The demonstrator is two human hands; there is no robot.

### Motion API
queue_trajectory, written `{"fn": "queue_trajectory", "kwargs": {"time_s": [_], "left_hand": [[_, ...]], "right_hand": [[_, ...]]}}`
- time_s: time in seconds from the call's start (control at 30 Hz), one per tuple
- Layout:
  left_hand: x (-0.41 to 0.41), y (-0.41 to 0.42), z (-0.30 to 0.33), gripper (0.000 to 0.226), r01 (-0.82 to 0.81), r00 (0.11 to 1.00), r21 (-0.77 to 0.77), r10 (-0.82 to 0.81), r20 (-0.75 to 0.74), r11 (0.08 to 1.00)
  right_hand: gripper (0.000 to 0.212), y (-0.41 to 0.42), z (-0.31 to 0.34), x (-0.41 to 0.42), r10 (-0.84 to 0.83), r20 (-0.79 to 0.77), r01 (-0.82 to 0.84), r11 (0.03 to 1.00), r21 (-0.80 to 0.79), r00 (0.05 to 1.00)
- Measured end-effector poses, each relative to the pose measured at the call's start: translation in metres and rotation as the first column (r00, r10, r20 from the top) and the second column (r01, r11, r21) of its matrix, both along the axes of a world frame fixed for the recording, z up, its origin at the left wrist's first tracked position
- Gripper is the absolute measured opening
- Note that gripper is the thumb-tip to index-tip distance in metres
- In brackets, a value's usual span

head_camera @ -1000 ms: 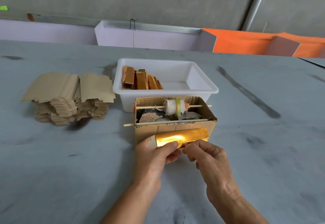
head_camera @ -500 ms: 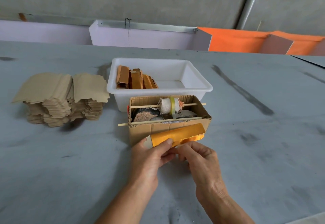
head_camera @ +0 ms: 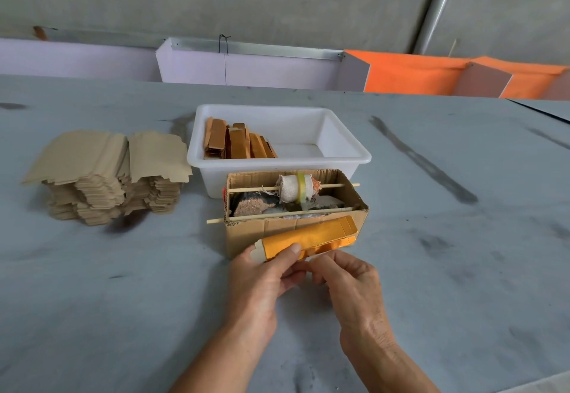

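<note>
The left hand (head_camera: 262,281) grips the gold foil carton (head_camera: 308,238) at its left end, and the right hand (head_camera: 348,281) pinches its lower edge. I think the fold must be pressed straight, without crushing it. On the counter (head_camera: 92,300) the white tub (head_camera: 277,161) and the stack of flat blanks (head_camera: 105,176) stand apart. Only the cardboard box (head_camera: 246,235) just behind could hinder.

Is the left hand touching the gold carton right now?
Touching. In the head view the left hand pinches the gold carton, thumb pressed flat on its face.
</note>
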State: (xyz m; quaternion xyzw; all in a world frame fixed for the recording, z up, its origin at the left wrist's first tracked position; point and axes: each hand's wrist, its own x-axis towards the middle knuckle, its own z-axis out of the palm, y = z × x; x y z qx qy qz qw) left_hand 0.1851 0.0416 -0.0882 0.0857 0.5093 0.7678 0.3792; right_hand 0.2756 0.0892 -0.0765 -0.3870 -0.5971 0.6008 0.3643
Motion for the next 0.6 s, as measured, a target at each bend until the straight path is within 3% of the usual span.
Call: {"fn": "queue_trajectory", "kwargs": {"time_s": [0.6], "left_hand": [[-0.0012, -0.0015, 0.0044, 0.019, -0.006, 0.999, -0.018, 0.007, 0.049, 1.0]], "right_hand": [[0.039, -0.0013, 0.0, -0.0022, 0.001, 0.049, -0.001, 1.0, -0.009, 0.999]]}}
